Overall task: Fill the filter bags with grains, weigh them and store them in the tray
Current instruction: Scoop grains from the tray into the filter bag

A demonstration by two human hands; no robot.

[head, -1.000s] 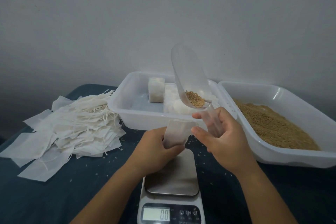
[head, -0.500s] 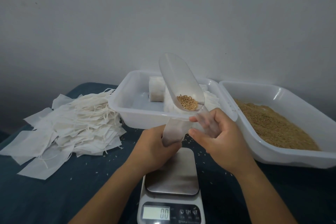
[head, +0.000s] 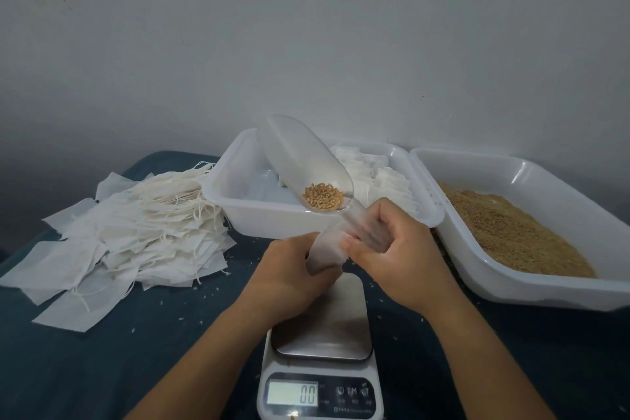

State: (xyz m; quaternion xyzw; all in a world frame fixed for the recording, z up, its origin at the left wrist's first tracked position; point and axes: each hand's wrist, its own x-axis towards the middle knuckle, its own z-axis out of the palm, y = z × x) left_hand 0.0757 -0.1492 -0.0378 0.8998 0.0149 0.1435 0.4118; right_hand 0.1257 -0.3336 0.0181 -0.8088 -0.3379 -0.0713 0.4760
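Both the left hand [head: 289, 269] and the right hand [head: 399, 259] were bare, with unsleeved forearms, no rings or watch.

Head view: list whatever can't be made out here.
- Filter bag: its mouth is hidden by the left hand and right hand.
- Scoop handle: wrapped by the right hand's fingers.
- Scale: front edge cut off by the frame's bottom; button labels too small.
- Filled bags in the storage tray: partly behind the scoop, uncountable.
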